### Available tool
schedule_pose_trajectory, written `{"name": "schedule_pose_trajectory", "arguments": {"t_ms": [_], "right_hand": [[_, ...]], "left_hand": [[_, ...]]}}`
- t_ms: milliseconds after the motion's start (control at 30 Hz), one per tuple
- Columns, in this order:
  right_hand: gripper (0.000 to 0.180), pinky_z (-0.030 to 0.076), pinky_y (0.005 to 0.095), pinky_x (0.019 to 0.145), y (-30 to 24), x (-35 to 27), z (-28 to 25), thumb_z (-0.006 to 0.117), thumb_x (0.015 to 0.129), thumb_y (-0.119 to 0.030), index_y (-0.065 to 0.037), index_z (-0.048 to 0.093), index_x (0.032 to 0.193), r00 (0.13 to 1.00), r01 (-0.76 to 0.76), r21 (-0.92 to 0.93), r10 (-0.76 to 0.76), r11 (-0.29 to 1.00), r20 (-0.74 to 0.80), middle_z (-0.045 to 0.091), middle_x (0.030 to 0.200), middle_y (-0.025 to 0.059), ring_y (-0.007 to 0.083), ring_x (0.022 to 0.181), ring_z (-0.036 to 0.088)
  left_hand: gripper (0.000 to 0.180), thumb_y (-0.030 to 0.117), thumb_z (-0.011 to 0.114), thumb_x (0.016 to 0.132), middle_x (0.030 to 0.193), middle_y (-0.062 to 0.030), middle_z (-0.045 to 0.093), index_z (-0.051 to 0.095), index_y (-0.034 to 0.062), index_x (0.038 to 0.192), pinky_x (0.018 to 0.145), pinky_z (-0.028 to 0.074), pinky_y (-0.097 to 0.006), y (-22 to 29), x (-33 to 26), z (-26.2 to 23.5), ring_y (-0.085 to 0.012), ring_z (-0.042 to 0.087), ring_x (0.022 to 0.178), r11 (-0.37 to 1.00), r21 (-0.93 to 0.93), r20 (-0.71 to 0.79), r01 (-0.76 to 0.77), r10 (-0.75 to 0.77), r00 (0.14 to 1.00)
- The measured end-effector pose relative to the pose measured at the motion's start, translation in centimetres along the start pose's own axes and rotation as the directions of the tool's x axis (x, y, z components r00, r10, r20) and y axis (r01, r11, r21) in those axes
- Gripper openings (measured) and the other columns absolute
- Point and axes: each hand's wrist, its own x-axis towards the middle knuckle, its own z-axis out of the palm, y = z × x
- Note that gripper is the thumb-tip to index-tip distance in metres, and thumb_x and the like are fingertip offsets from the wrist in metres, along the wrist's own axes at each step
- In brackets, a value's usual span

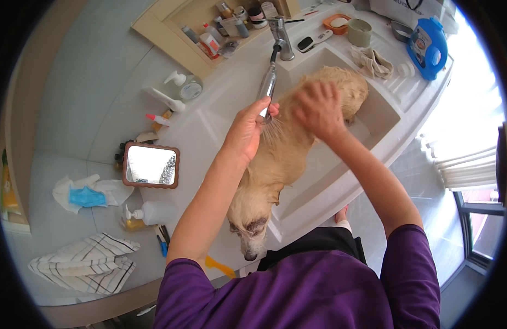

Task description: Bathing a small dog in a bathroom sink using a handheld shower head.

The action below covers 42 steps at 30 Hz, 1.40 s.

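Note:
A wet, cream-coloured dog (281,159) stands in the white sink (319,181), its head toward me over the near rim and its rump at the far end. My left hand (247,129) is closed around a silver pull-out spray head (268,88), which sends fine jets of water onto the dog's back. A dark hose joins it to the chrome faucet (283,41). On the dog's hindquarters lies my right hand (321,109), blurred by motion, fingers stretched over the wet fur. The dog's legs are mostly hidden.
A blue detergent jug (429,48), a crumpled cloth (373,62), a green tub (359,33) and a brush (314,41) stand along the far right counter. To the left are a framed mirror (150,165), pump bottles (149,213) and a checked towel (89,260). A shelf (171,27) holds several bottles.

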Motion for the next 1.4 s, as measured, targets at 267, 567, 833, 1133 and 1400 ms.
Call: {"name": "schedule_pose_trajectory", "arguments": {"t_ms": [267, 567, 833, 1133, 1400], "right_hand": [[0.027, 0.030, 0.0469, 0.106, -9.4, -1.6, 3.1, 0.057, 0.083, -0.035, -0.016, 0.072, 0.095, 0.984, -0.011, 0.305, -0.045, 0.952, 0.173, 0.060, 0.111, 0.0108, 0.0281, 0.113, 0.051], [0.038, 0.033, 0.0454, 0.097, 0.7, 7.5, 1.4, 0.049, 0.091, -0.042, -0.016, 0.069, 0.108, 0.740, 0.124, -0.204, 0.047, 0.971, 0.671, 0.063, 0.114, 0.0066, 0.0217, 0.113, 0.052], [0.050, 0.047, 0.0394, 0.089, -5.7, 0.7, 8.7, 0.048, 0.090, -0.052, -0.009, 0.067, 0.107, 0.641, -0.123, 0.308, -0.161, 0.944, 0.750, 0.065, 0.115, 0.0096, 0.0266, 0.108, 0.060], [0.034, 0.032, 0.0521, 0.102, 0.5, 5.0, 2.6, 0.051, 0.087, -0.039, -0.018, 0.067, 0.108, 0.837, 0.121, -0.219, 0.019, 0.968, 0.547, 0.064, 0.118, 0.0029, 0.0224, 0.114, 0.053], [0.032, 0.028, 0.0471, 0.108, 0.4, 1.5, 1.3, 0.063, 0.079, -0.037, -0.016, 0.070, 0.102, 0.960, 0.157, 0.208, -0.199, 0.965, 0.198, 0.060, 0.122, 0.0031, 0.0242, 0.120, 0.045]], "left_hand": [[0.026, 0.029, 0.065, 0.091, 0.091, -0.0071, 0.064, 0.066, 0.0032, 0.094, 0.101, 0.038, -0.035, 0.0, 0.8, -0.7, -0.0206, 0.058, 0.103, 0.992, 0.126, -0.039, -0.030, 0.035, 0.999], [0.036, 0.030, 0.062, 0.091, 0.091, -0.0048, 0.065, 0.063, 0.0008, 0.112, 0.099, 0.039, -0.034, 2.0, 0.3, -1.9, -0.0166, 0.059, 0.098, 0.977, 0.215, -0.028, -0.004, 0.011, 1.000], [0.040, 0.031, 0.063, 0.091, 0.096, -0.0083, 0.065, 0.061, -0.0014, 0.114, 0.098, 0.039, -0.031, 2.0, 1.1, -1.6, -0.0150, 0.059, 0.094, 0.985, 0.171, -0.003, 0.002, -0.002, 1.000], [0.035, 0.029, 0.066, 0.090, 0.098, -0.0095, 0.065, 0.061, -0.0002, 0.109, 0.100, 0.038, -0.033, 0.8, 2.4, -0.6, -0.0167, 0.059, 0.097, 1.000, 0.019, 0.021, -0.002, 0.002, 1.000], [0.027, 0.028, 0.067, 0.090, 0.096, -0.0089, 0.064, 0.064, 0.0016, 0.096, 0.102, 0.039, -0.036, -1.5, 2.6, 0.3, -0.0218, 0.057, 0.106, 0.993, -0.112, 0.027, 0.021, -0.018, 0.999]]}}
